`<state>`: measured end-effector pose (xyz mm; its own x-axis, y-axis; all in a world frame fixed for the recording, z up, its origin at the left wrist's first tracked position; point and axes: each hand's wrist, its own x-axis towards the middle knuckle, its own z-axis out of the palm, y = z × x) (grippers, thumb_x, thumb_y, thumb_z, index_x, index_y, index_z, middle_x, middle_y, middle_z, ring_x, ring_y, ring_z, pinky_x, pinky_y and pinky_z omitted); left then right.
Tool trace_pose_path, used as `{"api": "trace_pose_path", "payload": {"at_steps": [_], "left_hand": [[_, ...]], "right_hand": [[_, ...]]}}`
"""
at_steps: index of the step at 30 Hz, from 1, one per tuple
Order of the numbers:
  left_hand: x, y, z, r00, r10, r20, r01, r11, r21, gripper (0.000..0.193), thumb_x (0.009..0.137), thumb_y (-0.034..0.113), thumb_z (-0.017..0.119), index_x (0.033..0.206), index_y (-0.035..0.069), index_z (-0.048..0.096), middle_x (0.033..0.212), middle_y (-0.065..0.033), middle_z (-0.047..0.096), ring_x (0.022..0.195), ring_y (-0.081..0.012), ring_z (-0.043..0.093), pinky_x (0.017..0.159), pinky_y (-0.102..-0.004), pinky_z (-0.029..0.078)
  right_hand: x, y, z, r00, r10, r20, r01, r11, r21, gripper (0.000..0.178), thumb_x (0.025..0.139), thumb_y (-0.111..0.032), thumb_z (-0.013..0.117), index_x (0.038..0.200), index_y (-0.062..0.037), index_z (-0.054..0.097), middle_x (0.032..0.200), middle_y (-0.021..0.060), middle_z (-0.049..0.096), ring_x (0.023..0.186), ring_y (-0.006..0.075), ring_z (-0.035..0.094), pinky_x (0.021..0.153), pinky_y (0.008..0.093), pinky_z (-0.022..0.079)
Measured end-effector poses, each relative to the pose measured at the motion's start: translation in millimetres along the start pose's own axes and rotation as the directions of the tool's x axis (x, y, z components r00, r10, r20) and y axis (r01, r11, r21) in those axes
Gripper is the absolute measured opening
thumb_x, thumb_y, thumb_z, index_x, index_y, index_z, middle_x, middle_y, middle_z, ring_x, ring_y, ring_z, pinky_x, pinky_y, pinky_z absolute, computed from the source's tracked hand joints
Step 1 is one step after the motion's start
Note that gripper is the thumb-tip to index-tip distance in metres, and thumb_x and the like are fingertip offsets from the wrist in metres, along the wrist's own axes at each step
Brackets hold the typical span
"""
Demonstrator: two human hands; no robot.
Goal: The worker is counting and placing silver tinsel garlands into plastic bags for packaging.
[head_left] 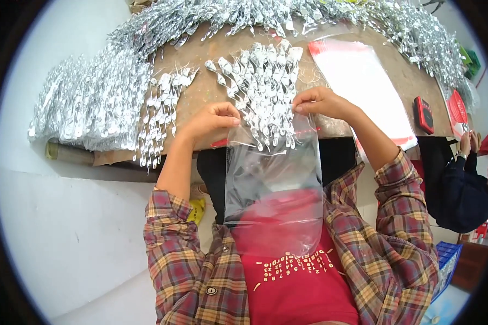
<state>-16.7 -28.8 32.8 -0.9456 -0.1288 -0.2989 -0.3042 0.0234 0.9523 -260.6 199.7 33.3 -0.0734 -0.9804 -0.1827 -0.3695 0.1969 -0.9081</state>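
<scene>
A clear plastic bag hangs from the table's front edge down over my lap, its mouth upward. My left hand pinches the left corner of that mouth, and my right hand pinches the right corner. Between my hands lies a fan of silver twisted foil strands on thin strings. Their lower tips overlap the mouth of the bag; whether they lie inside it or on top, I cannot tell. Beside my left forearm, a smaller bunch of the same strands hangs over the table edge.
Piles of silver strands line the left and back of the brown table. Flat bags with red edges lie stacked at right, near a red-and-black device. Another person's hands are at the far right, by a red basket.
</scene>
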Motion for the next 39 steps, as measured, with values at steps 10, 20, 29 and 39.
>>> {"api": "trace_pose_path", "payload": {"at_steps": [10, 20, 29, 39], "left_hand": [[4, -16, -13, 0.999, -0.035, 0.017, 0.037, 0.992, -0.119, 0.01, 0.084, 0.014, 0.068, 0.089, 0.007, 0.063, 0.09, 0.0046, 0.059, 0.086, -0.0054, 0.053, 0.077, -0.0214, 0.042], [2, -22, -23, 0.999, -0.035, -0.02, 0.032, 0.992, -0.123, 0.012, 0.084, 0.016, 0.069, 0.091, 0.007, 0.065, 0.091, 0.0041, 0.061, 0.087, -0.0054, 0.053, 0.079, -0.0218, 0.042], [7, -20, -22, 0.998, -0.062, 0.018, 0.064, 0.981, -0.186, 0.01, 0.085, 0.015, 0.067, 0.091, 0.006, 0.066, 0.091, 0.0039, 0.057, 0.086, -0.0061, 0.051, 0.078, -0.0229, 0.041], [1, -26, -27, 0.998, -0.053, -0.032, 0.044, 0.968, -0.249, 0.009, 0.085, 0.012, 0.067, 0.09, 0.005, 0.066, 0.091, 0.0012, 0.062, 0.087, -0.0081, 0.055, 0.081, -0.0241, 0.043]], "right_hand": [[105, 50, -83, 0.797, -0.265, -0.542, 0.037, 0.918, -0.395, 0.037, 0.087, -0.026, 0.062, 0.117, -0.0048, 0.061, 0.107, 0.0105, 0.065, 0.094, 0.0239, 0.061, 0.084, 0.0329, 0.047], [127, 35, -65, 0.905, -0.109, -0.411, -0.129, 0.851, -0.509, 0.033, 0.092, -0.032, 0.054, 0.108, -0.0056, 0.067, 0.1, 0.0139, 0.067, 0.092, 0.0238, 0.062, 0.081, 0.0353, 0.046], [209, 8, -70, 0.895, -0.3, -0.331, 0.104, 0.861, -0.498, 0.036, 0.093, -0.034, 0.051, 0.105, -0.0026, 0.063, 0.096, 0.0163, 0.066, 0.089, 0.0269, 0.061, 0.078, 0.0366, 0.047], [199, -40, -49, 0.999, -0.004, -0.036, -0.024, 0.66, -0.75, 0.033, 0.09, -0.037, 0.054, 0.086, -0.0082, 0.069, 0.075, 0.011, 0.066, 0.077, 0.0228, 0.064, 0.081, 0.0397, 0.048]]}}
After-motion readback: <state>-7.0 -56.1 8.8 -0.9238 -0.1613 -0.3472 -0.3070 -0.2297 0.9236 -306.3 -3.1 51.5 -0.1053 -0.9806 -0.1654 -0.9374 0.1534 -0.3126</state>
